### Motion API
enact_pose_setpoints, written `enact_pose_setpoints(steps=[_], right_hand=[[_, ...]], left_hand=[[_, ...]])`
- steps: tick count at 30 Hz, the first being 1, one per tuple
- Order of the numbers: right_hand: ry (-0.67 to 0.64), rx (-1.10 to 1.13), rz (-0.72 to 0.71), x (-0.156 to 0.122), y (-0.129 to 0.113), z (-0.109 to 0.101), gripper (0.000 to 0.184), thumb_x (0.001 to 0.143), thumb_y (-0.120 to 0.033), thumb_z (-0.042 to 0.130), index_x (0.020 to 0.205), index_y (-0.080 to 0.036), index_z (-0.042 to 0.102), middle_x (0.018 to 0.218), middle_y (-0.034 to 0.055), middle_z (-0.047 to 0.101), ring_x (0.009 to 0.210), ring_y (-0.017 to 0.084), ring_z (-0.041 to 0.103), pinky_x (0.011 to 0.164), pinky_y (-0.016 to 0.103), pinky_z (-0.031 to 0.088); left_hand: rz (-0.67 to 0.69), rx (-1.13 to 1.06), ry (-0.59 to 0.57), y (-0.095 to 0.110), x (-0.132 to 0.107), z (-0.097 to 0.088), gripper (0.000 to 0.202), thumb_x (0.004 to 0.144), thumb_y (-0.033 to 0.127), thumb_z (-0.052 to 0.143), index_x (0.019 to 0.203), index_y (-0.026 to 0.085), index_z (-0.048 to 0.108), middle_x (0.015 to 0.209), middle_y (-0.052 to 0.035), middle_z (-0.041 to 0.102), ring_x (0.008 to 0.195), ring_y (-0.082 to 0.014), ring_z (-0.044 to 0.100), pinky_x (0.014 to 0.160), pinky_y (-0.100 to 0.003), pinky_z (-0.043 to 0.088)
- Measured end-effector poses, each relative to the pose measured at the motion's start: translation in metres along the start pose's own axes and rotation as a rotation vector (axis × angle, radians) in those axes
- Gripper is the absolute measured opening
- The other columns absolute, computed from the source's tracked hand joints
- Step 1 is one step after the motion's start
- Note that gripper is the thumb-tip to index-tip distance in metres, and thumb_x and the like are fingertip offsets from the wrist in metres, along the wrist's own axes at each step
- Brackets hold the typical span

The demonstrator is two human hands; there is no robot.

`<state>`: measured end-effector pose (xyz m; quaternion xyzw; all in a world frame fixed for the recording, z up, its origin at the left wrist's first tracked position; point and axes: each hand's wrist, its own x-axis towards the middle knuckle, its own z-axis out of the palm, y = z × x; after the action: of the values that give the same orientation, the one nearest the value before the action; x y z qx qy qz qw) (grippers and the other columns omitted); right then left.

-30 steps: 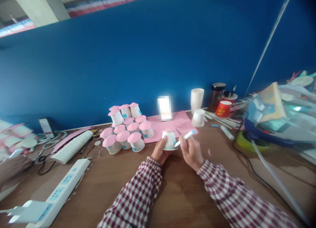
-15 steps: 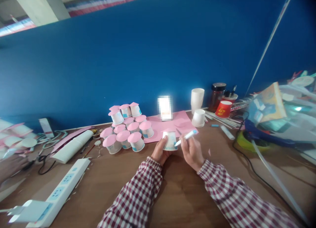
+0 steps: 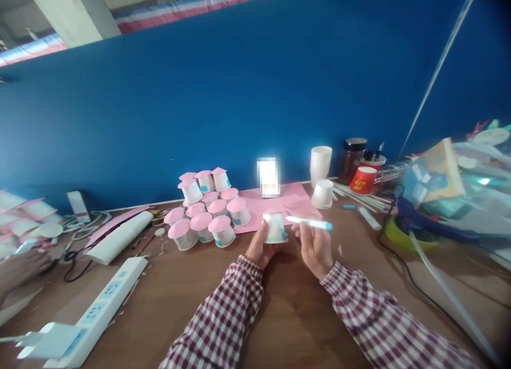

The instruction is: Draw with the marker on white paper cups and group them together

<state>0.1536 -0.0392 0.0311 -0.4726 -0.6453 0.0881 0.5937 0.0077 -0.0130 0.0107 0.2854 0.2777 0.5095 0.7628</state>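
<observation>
My left hand (image 3: 260, 245) is closed round an upside-down white paper cup (image 3: 274, 228) with a pink cone top and blue drawn marks on its side. In my right hand (image 3: 315, 249) a white marker with a light-blue end (image 3: 313, 222) is pinched between thumb and fingers. Its tip points left, just clear of the cup's upper right side. Behind both hands lies a pink paper sheet (image 3: 257, 198). Several finished-looking cups with pink cone tops (image 3: 221, 230) stand grouped and partly stacked to the left of my left hand.
White paper cups (image 3: 320, 164), a red cup (image 3: 363, 180) and a dark-lidded jar (image 3: 353, 158) stand at the back right. A glue gun (image 3: 435, 222) rests by a yellow tape roll (image 3: 403, 236). At left are a power strip (image 3: 99, 310) and another person's hand (image 3: 30, 265).
The marker has moved off the cup's lower side and swung flatter, its light-blue end now to the right. My right hand shifted slightly right. The left still grips the cup.
</observation>
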Motion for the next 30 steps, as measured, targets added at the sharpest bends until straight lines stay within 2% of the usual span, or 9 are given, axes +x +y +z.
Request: enact_pose_setpoints(steps=[2,5,9,14,20,26,30], right_hand=[[0.001,0.049,0.000,0.001,-0.001,0.001,0.024,0.094,-0.030,0.037,0.091,-0.018,0.058,0.078,0.0049,0.064,0.062,0.013,0.059,0.062,0.026,0.049],[-0.004,0.080,-0.024,0.002,0.001,0.005,0.021,0.092,-0.027,0.040,0.103,-0.018,0.056,0.094,0.0082,0.065,0.078,0.016,0.063,0.074,0.031,0.052],[-0.041,0.036,-0.046,0.000,0.006,0.009,0.024,0.092,-0.026,0.040,0.110,-0.017,0.053,0.103,0.0101,0.063,0.095,0.019,0.061,0.085,0.034,0.050],[-0.101,0.005,-0.070,-0.003,0.010,0.011,0.024,0.092,-0.024,0.041,0.113,-0.019,0.050,0.105,0.0090,0.063,0.098,0.019,0.060,0.088,0.034,0.048],[-0.152,0.002,-0.083,-0.004,0.009,0.012,0.025,0.091,-0.024,0.042,0.114,-0.019,0.050,0.104,0.0092,0.063,0.096,0.020,0.061,0.084,0.034,0.050],[-0.119,0.001,-0.060,-0.002,0.010,0.012,0.025,0.091,-0.026,0.041,0.113,-0.019,0.051,0.107,0.0097,0.063,0.098,0.020,0.061,0.087,0.036,0.049],[-0.091,-0.039,-0.061,0.000,0.015,0.011,0.027,0.091,-0.029,0.042,0.114,-0.018,0.050,0.107,0.0102,0.064,0.098,0.021,0.062,0.086,0.037,0.050]], left_hand=[[0.018,-0.018,0.002,0.001,-0.001,0.002,0.051,0.083,0.052,0.050,0.113,0.012,0.058,0.097,-0.0122,0.064,0.083,-0.0203,0.062,0.078,-0.035,0.051],[0.065,-0.047,0.010,0.002,-0.002,0.005,0.049,0.084,0.050,0.049,0.116,0.013,0.056,0.102,-0.0130,0.063,0.089,-0.0227,0.061,0.078,-0.036,0.050],[0.111,-0.087,0.017,0.001,-0.001,0.005,0.046,0.084,0.045,0.049,0.115,0.012,0.056,0.105,-0.0134,0.062,0.095,-0.0244,0.059,0.082,-0.038,0.049],[0.110,-0.105,-0.007,-0.001,0.000,0.004,0.041,0.085,0.041,0.049,0.112,0.011,0.058,0.106,-0.0135,0.063,0.101,-0.0254,0.058,0.088,-0.039,0.047],[0.112,-0.121,-0.064,-0.001,0.002,0.008,0.040,0.085,0.036,0.050,0.116,0.011,0.056,0.115,-0.0143,0.061,0.112,-0.0276,0.053,0.096,-0.041,0.043],[0.083,-0.098,-0.039,-0.001,0.002,0.009,0.039,0.084,0.034,0.052,0.114,0.010,0.057,0.116,-0.0151,0.061,0.113,-0.0282,0.053,0.097,-0.041,0.042],[0.075,-0.076,-0.001,0.001,0.000,0.009,0.031,0.084,0.029,0.050,0.109,0.012,0.060,0.114,-0.0121,0.063,0.112,-0.0263,0.054,0.096,-0.040,0.044]])
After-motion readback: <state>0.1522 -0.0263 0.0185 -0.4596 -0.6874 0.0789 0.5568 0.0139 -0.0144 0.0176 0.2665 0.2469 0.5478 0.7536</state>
